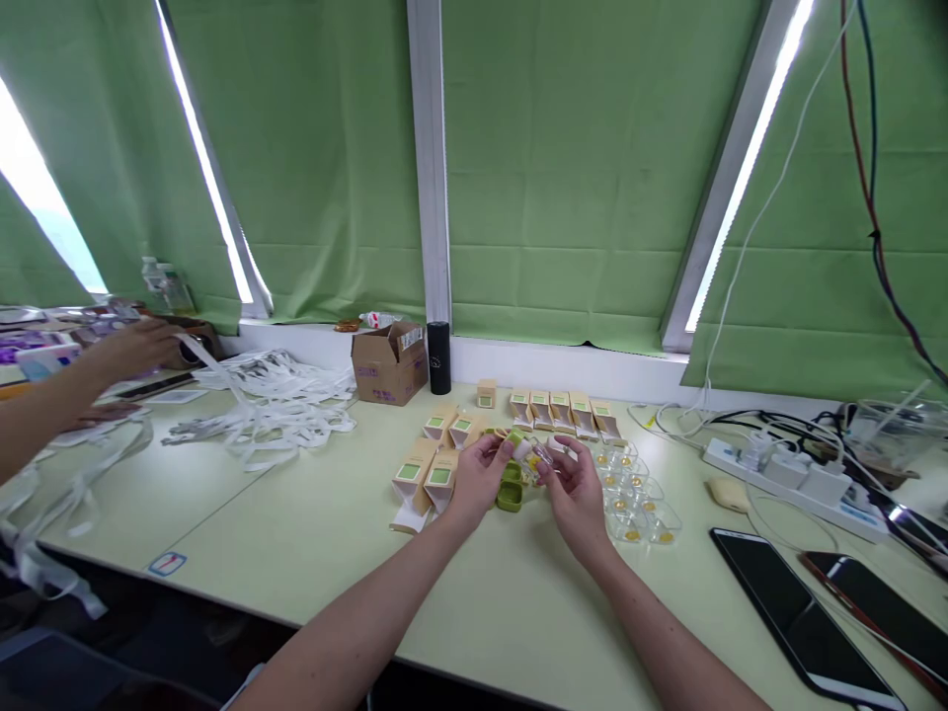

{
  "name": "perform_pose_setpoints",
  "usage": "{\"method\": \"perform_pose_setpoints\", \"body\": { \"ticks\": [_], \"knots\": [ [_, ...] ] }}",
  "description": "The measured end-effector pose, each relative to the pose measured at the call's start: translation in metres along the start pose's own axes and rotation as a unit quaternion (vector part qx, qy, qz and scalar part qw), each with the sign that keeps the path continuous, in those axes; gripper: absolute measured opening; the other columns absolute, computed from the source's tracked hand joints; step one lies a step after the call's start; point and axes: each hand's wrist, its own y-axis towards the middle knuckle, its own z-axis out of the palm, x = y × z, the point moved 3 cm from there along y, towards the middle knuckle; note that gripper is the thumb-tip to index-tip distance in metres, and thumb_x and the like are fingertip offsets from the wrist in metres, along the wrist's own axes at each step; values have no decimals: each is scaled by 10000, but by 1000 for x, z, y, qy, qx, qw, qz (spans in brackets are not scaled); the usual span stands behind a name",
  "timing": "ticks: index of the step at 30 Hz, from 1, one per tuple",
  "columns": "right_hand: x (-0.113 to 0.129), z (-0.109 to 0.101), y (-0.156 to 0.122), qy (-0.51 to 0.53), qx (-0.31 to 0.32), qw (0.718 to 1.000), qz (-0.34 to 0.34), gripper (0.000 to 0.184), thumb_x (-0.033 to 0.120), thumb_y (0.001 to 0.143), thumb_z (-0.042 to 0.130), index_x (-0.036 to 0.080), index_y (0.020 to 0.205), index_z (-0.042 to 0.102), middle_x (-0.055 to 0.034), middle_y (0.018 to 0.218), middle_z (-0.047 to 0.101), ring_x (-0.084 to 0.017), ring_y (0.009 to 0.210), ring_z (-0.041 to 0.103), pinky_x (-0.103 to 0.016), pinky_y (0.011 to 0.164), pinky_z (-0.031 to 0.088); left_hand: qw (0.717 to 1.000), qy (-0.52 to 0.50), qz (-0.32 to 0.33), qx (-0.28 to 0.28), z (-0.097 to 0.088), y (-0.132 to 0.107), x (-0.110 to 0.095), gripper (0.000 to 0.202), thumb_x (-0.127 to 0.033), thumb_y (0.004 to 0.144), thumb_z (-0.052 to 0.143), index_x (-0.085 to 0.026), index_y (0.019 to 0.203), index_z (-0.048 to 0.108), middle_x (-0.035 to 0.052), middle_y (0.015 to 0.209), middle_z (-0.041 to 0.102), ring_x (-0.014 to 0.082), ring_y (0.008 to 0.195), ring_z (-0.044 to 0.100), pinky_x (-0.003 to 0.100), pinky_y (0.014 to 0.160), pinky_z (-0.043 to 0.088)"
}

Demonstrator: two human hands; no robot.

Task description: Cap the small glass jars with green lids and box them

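My left hand (480, 476) pinches a small green piece (518, 443) with a pale end between thumb and fingers. In my right hand (574, 482) is a small clear plastic container (536, 460) with a bit of yellow showing. The two pieces meet or nearly touch; I cannot tell if they are joined. Below them on the table are green square cups (510, 496). Several clear cups with yellow bottoms (629, 534) stand right of my right hand. Beside my left hand lie open tan cartons with green labels (412, 474).
More tan cartons (559, 410) line the back, near a brown cardboard box (390, 367) and a black cylinder (438, 357). A white power strip (796, 484) and phones (804, 612) lie right. At left, another person's hand (140, 346) holds a strap by white straps (274, 405).
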Motion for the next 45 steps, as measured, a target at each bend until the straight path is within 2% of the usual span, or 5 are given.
{"method": "perform_pose_setpoints", "body": {
  "ticks": [8,16,26,37,45],
  "knots": [
    [3,1,-1,-24,-3,1000,3,562,527,847,806,286,1275,533,-74,1096,764,-220,887,727,-395,820,610,999,27,10,-24,-4,1,-3,542,-660,739,826,-143,891,770,73,884,766,213,841,696,302,785,537],
    [2,3,-2,-16,2,1000,3,532,505,859,804,291,1265,536,-64,1079,765,-225,863,730,-402,803,617,1000,31,0,3,1,0,-2,563,-664,719,838,-146,930,774,73,892,766,211,823,700,301,770,544],
    [7,4,-3,-12,0,1000,6,541,544,853,797,289,1251,532,-60,1043,765,-226,866,738,-414,816,636,998,69,-10,-6,1,-2,-1,603,-689,703,835,-144,953,776,106,949,774,234,854,717,311,773,566],
    [4,4,-3,-3,2,1000,17,551,547,849,805,280,1255,546,-69,1061,764,-222,916,740,-381,833,629,990,139,31,1,-2,-4,1,516,-661,807,769,-158,922,778,85,913,759,213,819,692,281,732,536],
    [4,3,-1,32,-22,999,22,567,530,803,849,256,1221,582,-62,991,769,-237,913,744,-390,813,636,996,82,9,22,-2,-4,7,669,-687,841,727,-137,1221,695,148,1173,733,260,1049,697,344,888,565]
  ]
}}
